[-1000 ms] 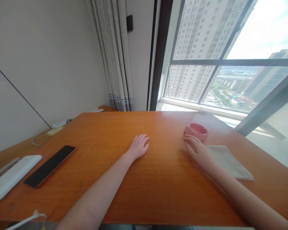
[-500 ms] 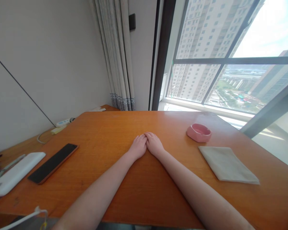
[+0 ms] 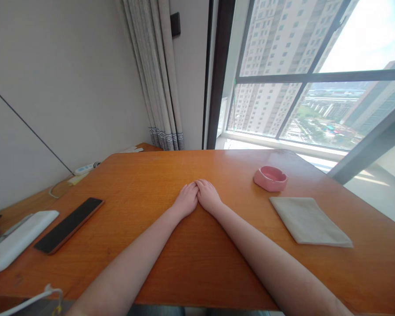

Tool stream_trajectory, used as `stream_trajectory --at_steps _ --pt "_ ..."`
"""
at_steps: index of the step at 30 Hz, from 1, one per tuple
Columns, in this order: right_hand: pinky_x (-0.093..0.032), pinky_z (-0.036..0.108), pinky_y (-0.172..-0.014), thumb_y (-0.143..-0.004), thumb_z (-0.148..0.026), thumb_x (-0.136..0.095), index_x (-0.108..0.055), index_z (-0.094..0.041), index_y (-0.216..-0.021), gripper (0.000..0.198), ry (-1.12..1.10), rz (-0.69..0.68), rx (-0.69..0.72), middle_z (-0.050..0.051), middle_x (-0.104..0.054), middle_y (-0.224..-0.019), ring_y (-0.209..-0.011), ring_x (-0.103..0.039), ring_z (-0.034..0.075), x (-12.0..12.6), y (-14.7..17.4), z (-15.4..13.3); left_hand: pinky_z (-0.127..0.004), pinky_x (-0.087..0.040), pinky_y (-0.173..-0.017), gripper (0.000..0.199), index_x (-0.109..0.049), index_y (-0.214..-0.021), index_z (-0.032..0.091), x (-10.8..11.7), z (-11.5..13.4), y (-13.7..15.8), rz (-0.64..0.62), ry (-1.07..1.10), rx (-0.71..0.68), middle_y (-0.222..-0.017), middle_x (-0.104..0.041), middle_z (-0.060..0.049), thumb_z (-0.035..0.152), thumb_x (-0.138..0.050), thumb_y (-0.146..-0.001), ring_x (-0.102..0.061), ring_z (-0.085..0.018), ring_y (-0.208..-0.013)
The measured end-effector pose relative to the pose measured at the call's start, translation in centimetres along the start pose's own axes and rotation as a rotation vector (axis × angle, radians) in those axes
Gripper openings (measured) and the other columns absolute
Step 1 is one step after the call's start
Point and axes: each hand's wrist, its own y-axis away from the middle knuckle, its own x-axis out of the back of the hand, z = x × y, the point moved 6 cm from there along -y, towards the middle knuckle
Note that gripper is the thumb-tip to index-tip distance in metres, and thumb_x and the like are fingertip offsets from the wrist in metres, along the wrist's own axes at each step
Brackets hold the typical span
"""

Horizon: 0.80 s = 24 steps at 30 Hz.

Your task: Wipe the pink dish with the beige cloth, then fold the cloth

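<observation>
Both forearms stretch out over the wooden table [image 3: 145,175]. My left hand [image 3: 185,202] lies palm down on it, fingers extended. Over its fingertips rest the fingers of my right hand [image 3: 209,196], also laid flat, so the two hands touch at the table's middle. Neither holds an object. To the right of my right hand stands a pink ashtray-like dish [image 3: 270,178] with a notched rim. Nearer to me lies a folded light grey cloth [image 3: 309,220]. Off to the left of my left hand is a long flat black slab [image 3: 70,224] with an orange-brown edge.
A white rounded device [image 3: 23,241] sits at the left edge, with a white cable [image 3: 33,303] below it. Further back are a power strip [image 3: 85,168] and a patterned-hem curtain [image 3: 161,87]. A large window [image 3: 303,79] is at the right.
The view has shifted slightly, so most things appear a little further left and higher. The hands keep the same pose on the table, fingers still overlapping.
</observation>
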Motion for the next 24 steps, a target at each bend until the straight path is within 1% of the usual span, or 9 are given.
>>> stream_trajectory --at_steps 7,18,22,24 --pt "-0.032 0.034 -0.104 -0.088 -0.016 -0.036 -0.056 -0.015 -0.121 0.038 -0.010 0.005 0.000 0.011 -0.057 -0.126 -0.118 -0.048 0.021 0.00 -0.04 0.00 -0.041 -0.026 -0.111 0.043 -0.049 -0.129 0.019 0.01 0.04 -0.05 0.005 0.018 -0.005 -0.138 -0.049 -0.009 0.019 -0.032 -0.090 -0.042 -0.020 -0.128" --pt "-0.032 0.034 -0.104 -0.088 -0.016 -0.037 -0.055 -0.014 -0.122 0.039 -0.014 0.010 0.006 0.011 -0.057 -0.126 -0.117 -0.049 0.022 -0.02 -0.01 0.11 -0.042 -0.025 -0.112 0.042 -0.049 -0.129 0.018 0.09 0.07 0.09 0.003 0.020 -0.010 -0.139 -0.048 -0.009 0.020 -0.032 -0.090 -0.041 -0.020 -0.129" --pt "-0.033 0.035 -0.105 -0.088 -0.016 -0.036 -0.055 -0.013 -0.122 0.040 -0.010 0.016 0.010 0.011 -0.058 -0.125 -0.117 -0.049 0.022 -0.30 0.01 0.07 -0.043 -0.027 -0.111 0.042 -0.050 -0.127 0.017 0.01 0.00 -0.04 0.016 0.021 -0.016 -0.137 -0.049 -0.010 0.020 -0.032 -0.090 -0.043 -0.021 -0.128" --pt "-0.032 0.036 -0.106 -0.087 -0.016 -0.036 -0.053 -0.014 -0.126 0.042 -0.005 0.011 0.015 0.012 -0.055 -0.129 -0.121 -0.047 0.022 -0.53 0.01 0.01 -0.044 -0.029 -0.109 0.041 -0.051 -0.126 0.017 0.03 -0.08 -0.20 0.028 0.026 -0.027 -0.135 -0.051 -0.010 0.020 -0.034 -0.089 -0.045 -0.021 -0.125"
